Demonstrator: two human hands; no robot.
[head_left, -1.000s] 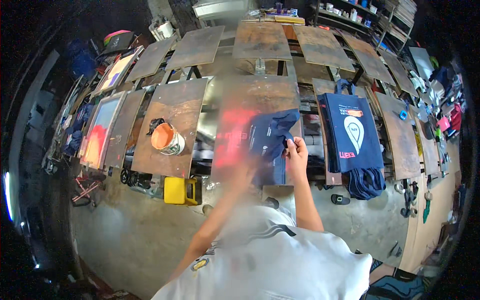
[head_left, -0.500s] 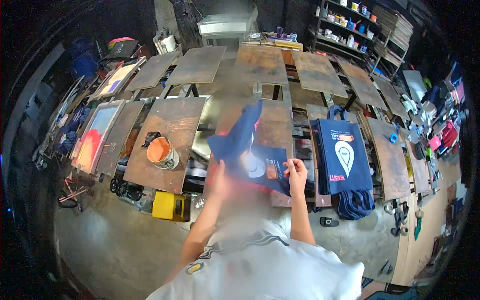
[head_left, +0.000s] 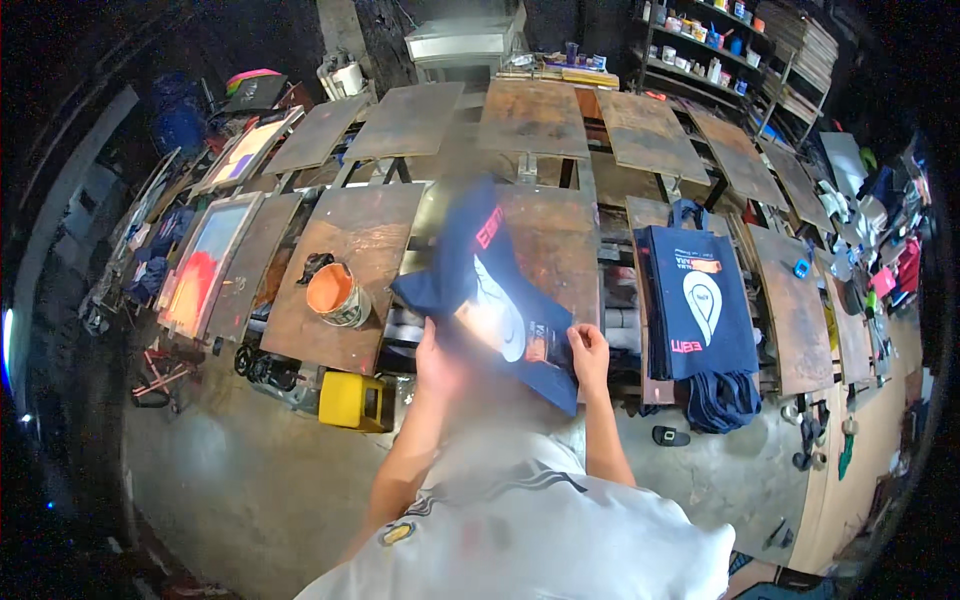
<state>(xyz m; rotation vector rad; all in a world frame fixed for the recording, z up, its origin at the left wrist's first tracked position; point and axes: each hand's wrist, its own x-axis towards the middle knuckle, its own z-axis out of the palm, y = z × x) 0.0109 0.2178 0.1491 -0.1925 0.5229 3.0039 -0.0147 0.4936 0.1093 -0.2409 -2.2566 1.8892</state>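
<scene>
Bag (head_left: 503,315) shifted left over stained board (head_left: 562,240); shelves (head_left: 690,80) beyond.

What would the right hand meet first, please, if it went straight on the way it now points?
Beyond the dark blue bag in its grasp, the right hand would probably meet the brown board first, though depth is unclear here.

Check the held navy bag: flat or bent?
Bent: the navy bag bows between the left hand and right hand, its far edge visibly curved; blur obscures part.
</scene>
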